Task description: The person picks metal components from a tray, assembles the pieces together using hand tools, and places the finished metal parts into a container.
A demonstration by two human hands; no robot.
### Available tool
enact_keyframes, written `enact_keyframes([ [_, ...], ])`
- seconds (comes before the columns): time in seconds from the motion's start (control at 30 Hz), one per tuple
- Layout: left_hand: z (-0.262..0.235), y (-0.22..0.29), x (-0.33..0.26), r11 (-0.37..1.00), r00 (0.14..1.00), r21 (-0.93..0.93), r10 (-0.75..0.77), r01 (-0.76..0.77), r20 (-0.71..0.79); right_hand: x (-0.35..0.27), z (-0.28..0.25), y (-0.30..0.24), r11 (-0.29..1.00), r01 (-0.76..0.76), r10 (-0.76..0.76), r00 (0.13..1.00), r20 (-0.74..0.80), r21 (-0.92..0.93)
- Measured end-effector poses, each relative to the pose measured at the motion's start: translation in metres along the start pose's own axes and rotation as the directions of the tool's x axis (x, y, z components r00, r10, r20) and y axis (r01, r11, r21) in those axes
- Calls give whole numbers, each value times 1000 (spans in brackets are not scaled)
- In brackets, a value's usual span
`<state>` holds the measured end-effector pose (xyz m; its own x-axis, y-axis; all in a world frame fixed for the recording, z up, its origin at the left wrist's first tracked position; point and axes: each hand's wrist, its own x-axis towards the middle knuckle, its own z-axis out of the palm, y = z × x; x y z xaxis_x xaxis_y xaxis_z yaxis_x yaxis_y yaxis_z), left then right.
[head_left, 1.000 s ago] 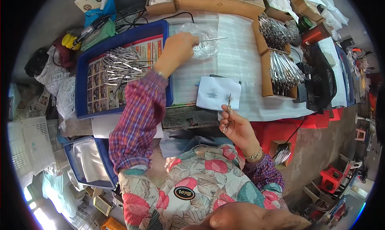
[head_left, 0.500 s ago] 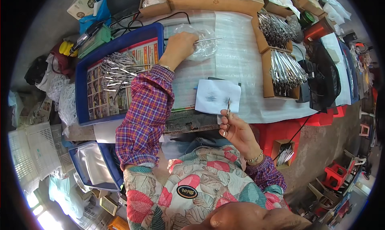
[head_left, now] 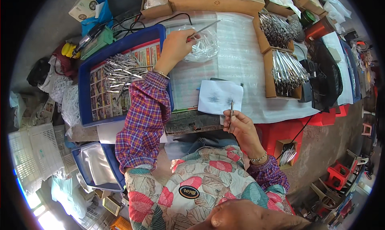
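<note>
My left hand [head_left: 179, 46], at the far side of the bench, pinches a thin metal rod [head_left: 208, 26] that slants up to the right. Close under this hand lies a clear plastic bag [head_left: 205, 49] with small whitish slender pieces in it. Nearer to me, my right hand [head_left: 243, 130] is closed on a slim metal piece [head_left: 232, 109], its narrow end upward. That end is in front of a white sheet of paper [head_left: 212, 98] with dark smudges. The exact kind of either metal piece is too small to tell.
On the left, a blue tray [head_left: 83, 97] holds a pile of slim silver pieces [head_left: 122, 71]. Cardboard boxes [head_left: 276, 94] packed with upright metal pieces stand right. Foam sheeting [head_left: 240, 45] covers the bench. Red stools [head_left: 266, 136] are below its edge.
The rod in my left hand has tilted from nearly level to steeply slanted, uncovering more of the bag. My right hand has turned its metal piece more upright.
</note>
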<state>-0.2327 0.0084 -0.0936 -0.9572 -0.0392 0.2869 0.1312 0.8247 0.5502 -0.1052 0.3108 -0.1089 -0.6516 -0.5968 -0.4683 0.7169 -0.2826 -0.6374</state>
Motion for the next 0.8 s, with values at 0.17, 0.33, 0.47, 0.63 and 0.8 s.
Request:
enact_keyframes([
  [0.17, -20, 19, -30, 965, 991, -232, -101, 120, 91, -3, 11, -5, 992, 38, -40, 999, -22, -117],
  [0.33, -31, 81, -86, 867, 994, -495, -4, 58, 111, -7, 9, -8, 979, 86, -99, 993, -66, -186],
  [0.47, -29, 96, -126, 773, 984, -624, -3, 116, 178, -7, 16, -5, 981, 77, -88, 995, -56, -176],
  [0.63, -30, 102, -152, 277, 849, -806, -251, 524, 466, -3, 17, 2, 989, 35, -36, 999, -2, -143],
  [0.8, -7, 112, -171, 109, 864, -871, -228, 480, 448, -5, 23, 8, 998, 34, -37, 998, -46, -60],
])
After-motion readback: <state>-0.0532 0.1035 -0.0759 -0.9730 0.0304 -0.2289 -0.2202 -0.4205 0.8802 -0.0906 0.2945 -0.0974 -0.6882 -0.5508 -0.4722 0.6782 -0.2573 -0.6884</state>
